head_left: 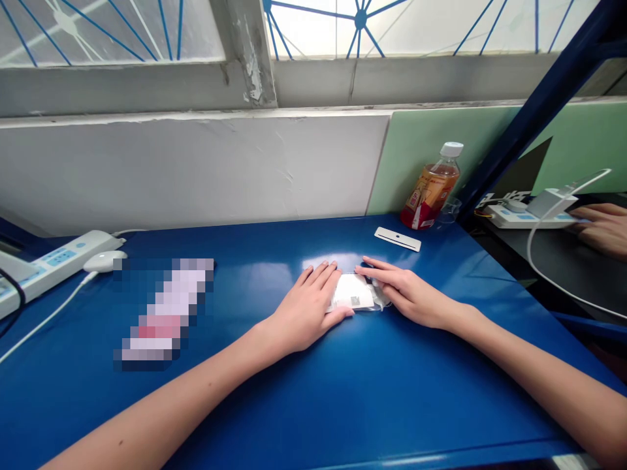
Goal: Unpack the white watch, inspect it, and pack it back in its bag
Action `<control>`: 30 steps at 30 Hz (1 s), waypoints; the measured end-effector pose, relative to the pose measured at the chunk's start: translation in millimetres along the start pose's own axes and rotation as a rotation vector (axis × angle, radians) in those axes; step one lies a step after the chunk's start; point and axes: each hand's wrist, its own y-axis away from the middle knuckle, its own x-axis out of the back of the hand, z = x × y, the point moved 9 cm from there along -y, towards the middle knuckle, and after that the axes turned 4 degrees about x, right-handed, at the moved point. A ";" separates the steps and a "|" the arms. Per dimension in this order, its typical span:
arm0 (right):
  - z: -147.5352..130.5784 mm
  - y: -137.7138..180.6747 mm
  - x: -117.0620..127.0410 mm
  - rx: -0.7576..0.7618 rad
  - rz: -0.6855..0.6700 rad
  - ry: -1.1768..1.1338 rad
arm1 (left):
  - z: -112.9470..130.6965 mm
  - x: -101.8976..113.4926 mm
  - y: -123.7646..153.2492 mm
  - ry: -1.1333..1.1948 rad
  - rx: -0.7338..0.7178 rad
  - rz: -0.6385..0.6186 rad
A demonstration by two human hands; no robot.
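Note:
A small clear plastic packet with a white, printed item inside (353, 294) lies on the blue table (294, 405), between my two hands. My left hand (308, 307) rests flat, fingers together and thumb out, covering the packet's left edge. From the other side my right hand (409, 290) reaches over the packet's right end. Its fingers are stretched out, with the fingertips on or just above the plastic; the thumb is hidden. Neither hand is gripping anything that I can see.
Behind my right hand lies a flat white strip (397, 239), near a bottle of reddish drink (432, 189). At left are a power strip (53, 264), a charger with a cable (102, 261) and a pixelated oblong thing (171, 307). Another person's hand (605, 228) shows at far right.

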 end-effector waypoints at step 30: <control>7.0 3.2 12.0 0.032 0.016 0.058 | -17.5 21.5 6.7 0.035 -0.057 0.069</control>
